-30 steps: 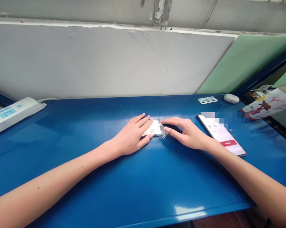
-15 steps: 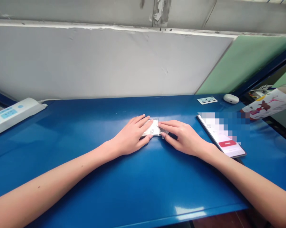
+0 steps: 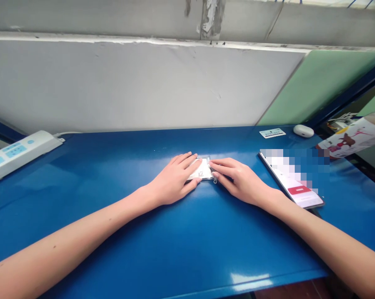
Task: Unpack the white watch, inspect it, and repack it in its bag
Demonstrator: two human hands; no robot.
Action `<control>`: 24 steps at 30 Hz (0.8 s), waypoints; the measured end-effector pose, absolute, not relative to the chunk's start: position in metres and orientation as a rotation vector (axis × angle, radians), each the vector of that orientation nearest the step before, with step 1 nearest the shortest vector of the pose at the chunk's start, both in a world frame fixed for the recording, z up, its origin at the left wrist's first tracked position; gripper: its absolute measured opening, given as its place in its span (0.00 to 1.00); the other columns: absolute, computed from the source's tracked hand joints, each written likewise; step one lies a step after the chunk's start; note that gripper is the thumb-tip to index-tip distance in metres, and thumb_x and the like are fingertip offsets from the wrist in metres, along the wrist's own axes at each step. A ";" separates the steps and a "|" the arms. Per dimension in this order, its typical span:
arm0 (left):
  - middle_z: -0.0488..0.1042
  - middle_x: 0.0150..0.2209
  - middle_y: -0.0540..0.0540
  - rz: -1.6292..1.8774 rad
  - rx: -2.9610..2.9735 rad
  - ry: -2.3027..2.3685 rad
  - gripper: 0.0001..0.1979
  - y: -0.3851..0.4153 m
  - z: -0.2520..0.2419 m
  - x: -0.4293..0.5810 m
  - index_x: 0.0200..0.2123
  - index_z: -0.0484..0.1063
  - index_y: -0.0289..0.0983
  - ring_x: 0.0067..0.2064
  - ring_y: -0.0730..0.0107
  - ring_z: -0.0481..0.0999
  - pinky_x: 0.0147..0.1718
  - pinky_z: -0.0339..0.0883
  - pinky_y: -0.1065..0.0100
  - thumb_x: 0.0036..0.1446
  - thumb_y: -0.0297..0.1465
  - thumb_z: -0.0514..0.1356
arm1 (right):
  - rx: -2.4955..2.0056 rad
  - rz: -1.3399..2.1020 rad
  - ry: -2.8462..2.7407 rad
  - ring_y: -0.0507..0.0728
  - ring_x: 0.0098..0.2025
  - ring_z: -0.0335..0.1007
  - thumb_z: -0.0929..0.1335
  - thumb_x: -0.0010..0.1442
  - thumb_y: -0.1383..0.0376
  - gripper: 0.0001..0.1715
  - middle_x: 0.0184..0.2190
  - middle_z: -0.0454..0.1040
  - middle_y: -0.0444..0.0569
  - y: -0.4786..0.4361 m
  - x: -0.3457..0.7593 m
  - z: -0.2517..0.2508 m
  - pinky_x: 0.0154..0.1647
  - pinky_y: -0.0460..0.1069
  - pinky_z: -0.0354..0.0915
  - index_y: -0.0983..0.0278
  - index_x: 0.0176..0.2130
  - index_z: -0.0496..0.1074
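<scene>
A flat white packet [image 3: 205,170], dark-printed, lies partly under the wide-spread left hand [image 3: 175,177]. The narrow right hand [image 3: 241,178] touches its transparent edge, grip unclear.

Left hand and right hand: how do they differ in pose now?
The left hand lies palm-down with its fingers fanned out; the right hand bends its fingers toward its thumb. The left hand covers the left part of the white packet, while the right hand is at its right end. Both are bare.
</scene>
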State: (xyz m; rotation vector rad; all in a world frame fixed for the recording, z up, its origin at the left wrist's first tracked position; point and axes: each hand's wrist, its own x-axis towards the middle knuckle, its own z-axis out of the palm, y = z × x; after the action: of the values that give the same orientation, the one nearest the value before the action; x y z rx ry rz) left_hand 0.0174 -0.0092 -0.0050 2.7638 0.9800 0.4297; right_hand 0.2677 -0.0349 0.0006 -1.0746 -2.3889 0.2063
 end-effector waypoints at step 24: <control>0.63 0.67 0.32 0.433 2.749 0.953 0.25 -0.009 -0.004 0.019 0.67 0.60 0.33 0.70 0.42 0.57 0.64 0.56 0.42 0.72 0.38 0.49 | -1.034 0.366 -2.351 0.66 0.66 0.64 0.63 0.70 0.63 0.18 0.61 0.71 0.61 -0.032 0.265 -0.005 0.63 0.66 0.66 0.63 0.55 0.75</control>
State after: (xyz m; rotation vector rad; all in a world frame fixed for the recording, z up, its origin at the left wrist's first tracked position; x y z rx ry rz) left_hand 0.0189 -0.0093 -0.0040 2.7492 0.9532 0.4328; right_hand 0.2648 -0.0321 -0.0048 -1.0341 -2.3512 0.3664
